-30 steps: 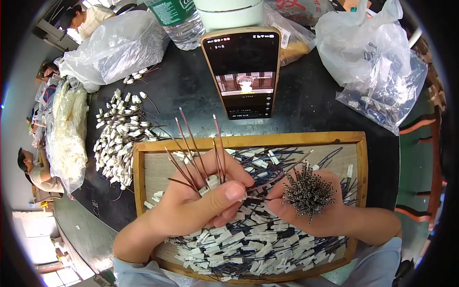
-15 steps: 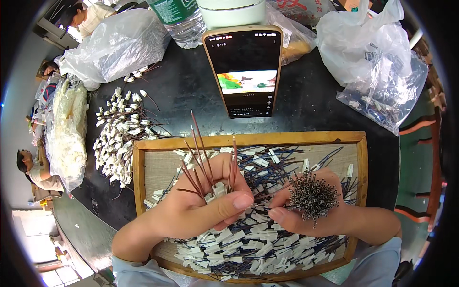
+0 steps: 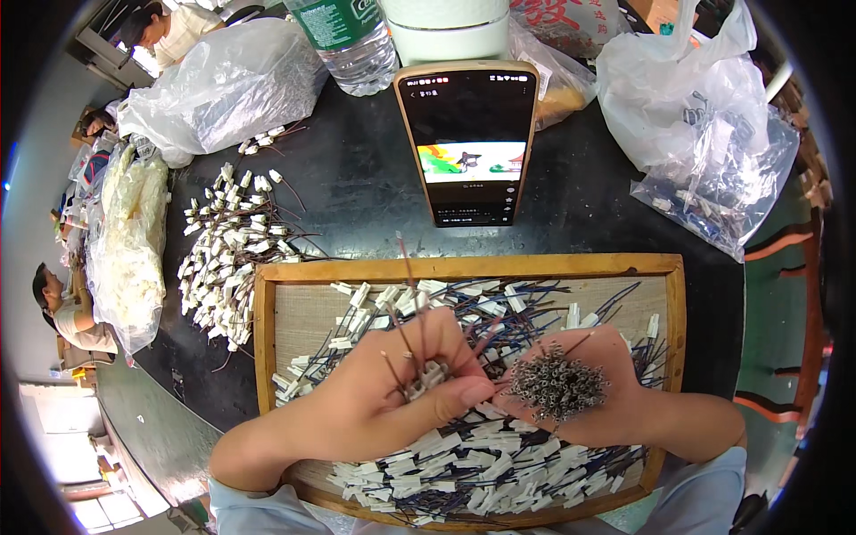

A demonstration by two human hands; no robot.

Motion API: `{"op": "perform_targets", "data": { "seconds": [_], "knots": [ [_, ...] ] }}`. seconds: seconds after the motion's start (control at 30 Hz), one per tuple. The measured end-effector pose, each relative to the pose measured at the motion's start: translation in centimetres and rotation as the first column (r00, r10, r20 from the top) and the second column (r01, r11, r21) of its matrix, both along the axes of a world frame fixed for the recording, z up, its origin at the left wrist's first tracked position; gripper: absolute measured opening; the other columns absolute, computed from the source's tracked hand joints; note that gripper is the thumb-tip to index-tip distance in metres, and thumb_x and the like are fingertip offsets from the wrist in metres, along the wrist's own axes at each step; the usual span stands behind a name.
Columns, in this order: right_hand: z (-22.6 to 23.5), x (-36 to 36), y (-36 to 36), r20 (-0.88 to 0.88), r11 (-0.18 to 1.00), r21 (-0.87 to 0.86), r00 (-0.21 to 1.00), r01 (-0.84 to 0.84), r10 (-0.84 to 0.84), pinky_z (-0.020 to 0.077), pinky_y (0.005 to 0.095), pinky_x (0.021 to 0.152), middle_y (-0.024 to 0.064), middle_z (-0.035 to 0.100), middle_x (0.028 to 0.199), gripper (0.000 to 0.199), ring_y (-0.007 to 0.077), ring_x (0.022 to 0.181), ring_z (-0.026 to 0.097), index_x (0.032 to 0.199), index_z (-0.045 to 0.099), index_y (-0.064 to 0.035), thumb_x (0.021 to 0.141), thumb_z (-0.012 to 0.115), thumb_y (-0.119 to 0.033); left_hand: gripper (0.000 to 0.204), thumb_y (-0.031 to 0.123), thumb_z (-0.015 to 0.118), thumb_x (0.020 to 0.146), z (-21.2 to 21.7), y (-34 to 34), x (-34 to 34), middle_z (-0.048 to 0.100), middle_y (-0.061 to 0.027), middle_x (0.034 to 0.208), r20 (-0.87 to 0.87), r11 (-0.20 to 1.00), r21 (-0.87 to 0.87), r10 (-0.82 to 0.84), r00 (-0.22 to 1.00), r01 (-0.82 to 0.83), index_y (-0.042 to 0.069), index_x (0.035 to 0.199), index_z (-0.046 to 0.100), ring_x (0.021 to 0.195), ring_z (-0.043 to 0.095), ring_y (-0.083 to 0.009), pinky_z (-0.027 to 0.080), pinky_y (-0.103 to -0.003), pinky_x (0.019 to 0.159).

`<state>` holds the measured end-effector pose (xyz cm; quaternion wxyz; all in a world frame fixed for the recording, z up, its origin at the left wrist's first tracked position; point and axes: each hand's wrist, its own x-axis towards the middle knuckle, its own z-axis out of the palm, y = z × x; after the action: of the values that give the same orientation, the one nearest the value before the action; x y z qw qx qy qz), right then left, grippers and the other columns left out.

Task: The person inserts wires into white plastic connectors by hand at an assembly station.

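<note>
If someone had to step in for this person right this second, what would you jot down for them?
Left hand: closed on a small bunch of wires with white plugs, wire ends pointing up.
Right hand: cupped around a tight bundle of thin tubes, open ends facing up, fingertips meeting the left thumb.
Both hands work over the wooden tray, which is full of dark wires with white plugs.
Another heap of plugged wires lies on the black table left of the tray; bags of parts sit at the back.
Done so far: cannot tell. Left: the tray is still heaped.
</note>
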<state>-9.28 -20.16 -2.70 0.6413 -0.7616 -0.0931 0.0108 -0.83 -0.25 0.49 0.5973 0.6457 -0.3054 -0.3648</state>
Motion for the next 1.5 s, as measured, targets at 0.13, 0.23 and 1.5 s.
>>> {"op": "perform_targets", "data": {
  "seconds": [0.13, 0.23, 1.5],
  "knots": [
    [0.4, -0.1, -0.5, 0.098, 0.989, -0.012, 0.985, 0.145, -0.144, 0.047, 0.0247, 0.055, 0.0069, 0.065, 0.071, 0.014, 0.0133, 0.062, 0.063, 0.08, 0.065, -0.002, 0.072, 0.076, -0.004, 0.01, 0.009, 0.057, 0.092, 0.7, 1.6, 0.8, 0.051, -0.0008, 0.07, -0.255, 0.993, 0.011, 0.118, 0.96, -0.119, 0.002, 0.091, 0.049, 0.055, 0.046, -0.0033, 0.035, -0.018, 0.049],
    [0.4, 0.0, -0.6, 0.101, 0.984, -0.013, 0.98, 0.176, -0.174, 0.0463, 0.0256, 0.056, 0.009, 0.066, 0.073, 0.015, 0.0134, 0.063, 0.063, 0.084, 0.067, -0.001, 0.071, 0.075, -0.003, 0.012, 0.012, 0.055, 0.093, 0.8, 1.7, 1.2, 0.049, 0.0003, 0.063, -0.256, 0.987, 0.028, 0.158, 0.954, -0.156, 0.002, 0.093, 0.049, 0.047, 0.042, -0.0028, 0.031, -0.018, 0.042],
    [1.0, -0.2, -0.4, -0.424, 0.866, 0.468, 0.905, 0.177, 0.044, 0.0392, 0.0182, 0.055, -0.0014, 0.054, 0.073, 0.027, 0.0029, 0.063, 0.047, 0.106, 0.054, -0.0027, 0.094, 0.056, -0.027, 0.019, 0.021, 0.042, 0.099, -1.5, 1.2, 2.6, 0.059, -0.0099, 0.089, -0.634, 0.912, -0.093, 0.254, 0.73, -0.398, 0.008, 0.111, 0.048, 0.049, 0.038, -0.0064, 0.032, -0.015, 0.035]
  ]
}}
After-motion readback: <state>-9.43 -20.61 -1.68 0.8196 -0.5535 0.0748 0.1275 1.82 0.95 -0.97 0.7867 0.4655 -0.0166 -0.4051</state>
